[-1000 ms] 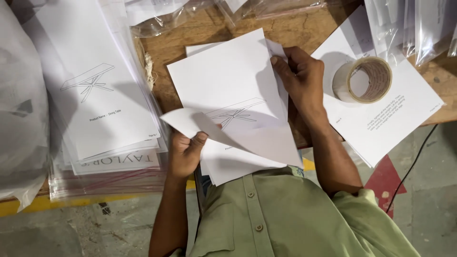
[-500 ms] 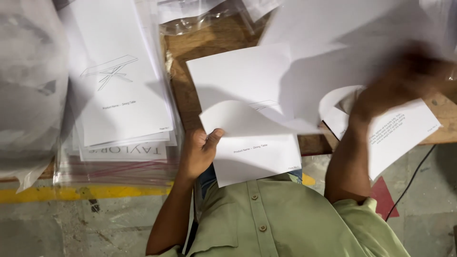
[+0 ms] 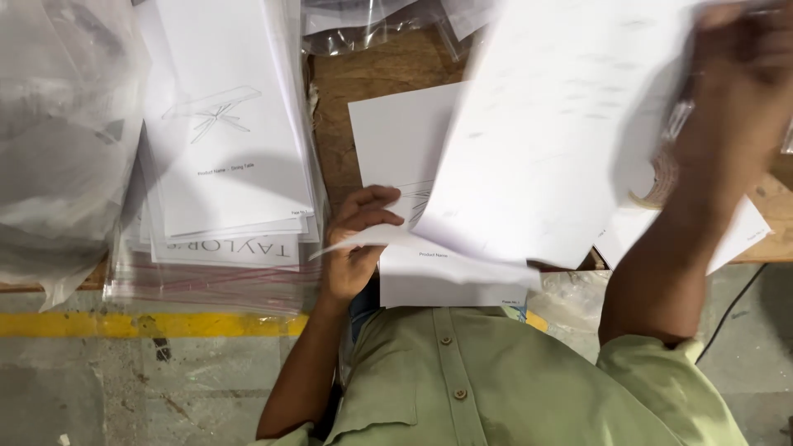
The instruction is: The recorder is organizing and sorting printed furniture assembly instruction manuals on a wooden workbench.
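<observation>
Head view looks straight down on a person in a pale green shirt (image 3: 496, 380) at a wooden surface (image 3: 388, 74) covered with printed sheets. The left hand (image 3: 355, 244) rests on the near edge of a small pile of white sheets (image 3: 438, 272) in front of the body; its fingers (image 3: 376, 202) are curled, thumb under and fingertips over the curling edge of the top sheet, pinching it, which would keep the pile from sliding. The right hand (image 3: 735, 91) is raised at the upper right and badly blurred; it carries a single large white sheet (image 3: 553, 140) tilted up off the pile and covering much of the middle of the view. Its fingers seem closed on the sheet's far edge, but the blur does not let me tell exactly how they grip.

Counted: one sheet in the air, and one pile under the left hand whose sheets I cannot number. To the left lies one taller stack of leaflets (image 3: 223, 140) with a line drawing of a table on top, sitting on clear plastic bags (image 3: 206, 277), probably kept apart as a separate lot. One roll of tape (image 3: 657, 186) shows partly behind the lifted sheet, lying on another white sheet (image 3: 743, 227). More crumpled clear plastic (image 3: 66, 140) fills the far left. A yellow floor line (image 3: 149, 325) runs below the surface edge.
</observation>
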